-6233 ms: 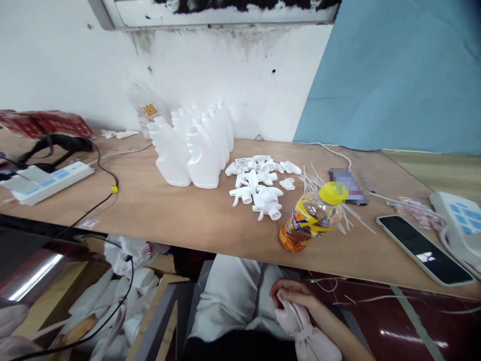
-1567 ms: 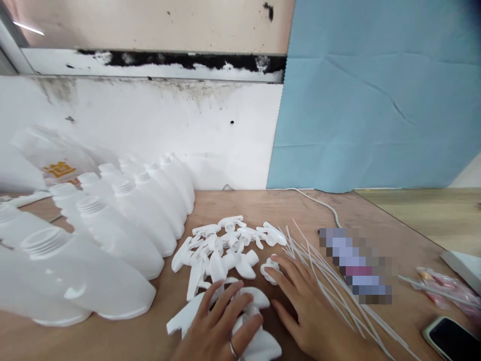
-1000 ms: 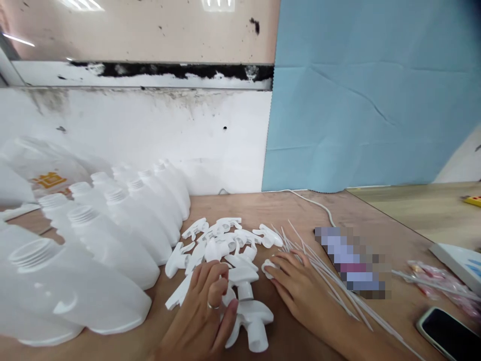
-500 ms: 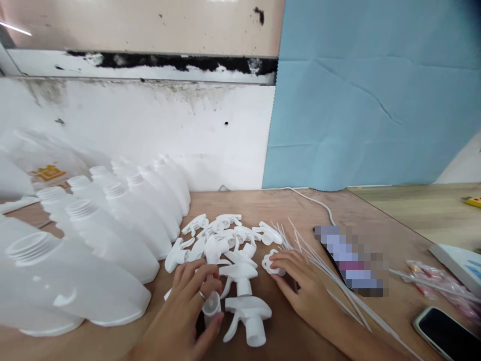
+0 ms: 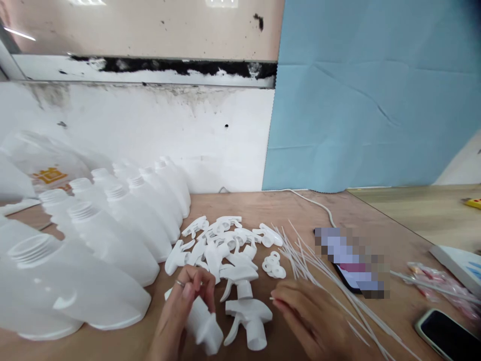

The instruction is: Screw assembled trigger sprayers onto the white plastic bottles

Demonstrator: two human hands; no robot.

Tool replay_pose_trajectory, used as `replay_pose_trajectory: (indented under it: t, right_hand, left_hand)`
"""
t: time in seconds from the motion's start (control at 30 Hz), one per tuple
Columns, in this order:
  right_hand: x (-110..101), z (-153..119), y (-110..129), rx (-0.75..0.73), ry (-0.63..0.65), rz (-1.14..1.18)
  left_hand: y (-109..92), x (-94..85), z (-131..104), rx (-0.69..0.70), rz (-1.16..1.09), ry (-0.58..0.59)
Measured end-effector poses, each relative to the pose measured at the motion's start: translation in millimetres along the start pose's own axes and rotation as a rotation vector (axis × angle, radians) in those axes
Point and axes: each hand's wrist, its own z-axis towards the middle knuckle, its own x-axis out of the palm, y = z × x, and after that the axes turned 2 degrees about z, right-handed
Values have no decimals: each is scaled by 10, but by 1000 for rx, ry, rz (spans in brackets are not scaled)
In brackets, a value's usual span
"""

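My left hand (image 5: 190, 296) is closed around a white trigger spray head (image 5: 205, 323), which is tilted and slightly blurred. Between thumb and fingertips of my right hand (image 5: 310, 313) a thin white gasket ring (image 5: 272, 299) is pinched, only its edge showing. Just behind that hand lies a small pile of similar white rings (image 5: 274, 265). Two spray heads stand between my hands, the nearer one (image 5: 253, 321) closest to me. A heap of more spray heads (image 5: 216, 250) spreads behind them, their triggers pointing various ways.
Rows of white bottles (image 5: 112, 260) without caps stand at left. Thin white tubes (image 5: 319, 276) fan out on the right, beside a phone with a blurred screen (image 5: 349, 260). Another phone (image 5: 447, 331) and small plastic packets (image 5: 432, 281) lie farther right. A white cable (image 5: 313, 203) runs behind.
My right hand has drawn back toward me from the ring pile, pinching a ring. My left hand has turned the spray head, so its open collar no longer faces up.
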Motion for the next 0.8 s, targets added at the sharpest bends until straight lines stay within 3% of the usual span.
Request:
replay_pose_trajectory:
  t: [0.1,0.2,0.4,0.6,0.8]
  right_hand:
    - [90,-61,16,18,29,-9]
    - [150,-82,32,70,23,-5]
    - [247,-84,62,57,-7,22]
    - [248,-62,-9,45,-53,67]
    - [203,-34,-41,193,-55,100]
  left_hand:
    - [-89,46,54,-353,-339,-76]
    - [-166,8,93,-502,-433,-123]
    - [-91,-11,56,-380,-291,42]
    - [96,56,112,-244,-88,-44]
    - [65,62,106,-153,14,-99]
